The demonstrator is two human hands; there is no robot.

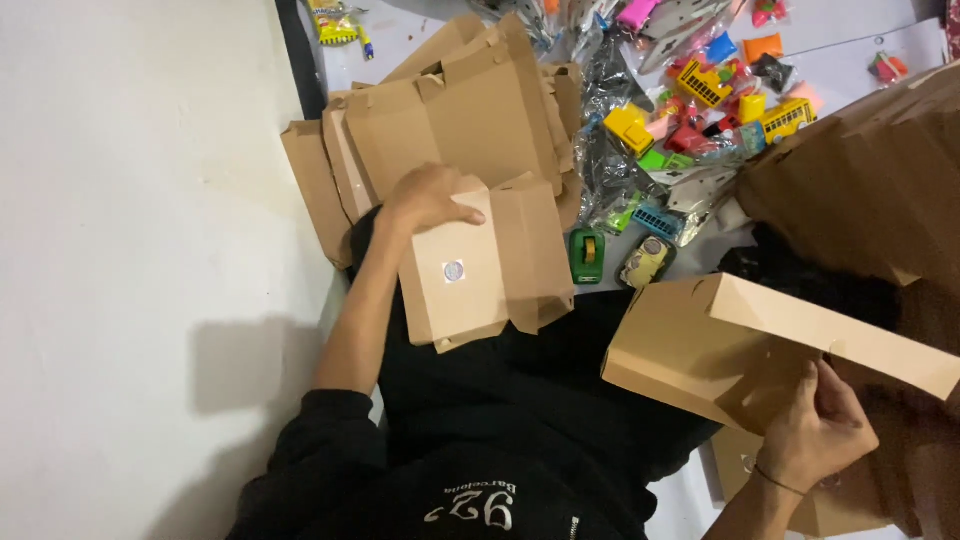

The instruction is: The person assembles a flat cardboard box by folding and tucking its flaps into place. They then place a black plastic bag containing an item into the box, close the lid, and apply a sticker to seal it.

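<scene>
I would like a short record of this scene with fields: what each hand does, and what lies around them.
left hand: the left hand rests on a flat cardboard box with a round sticker, fingers over its top edge
right hand: the right hand grips a folded cardboard box at its lower corner
behind: pile of flat cardboard blanks
on the floor: green tape dispenser, small yellow toy car, colourful plastic toys in bags
left side: white wall
</scene>
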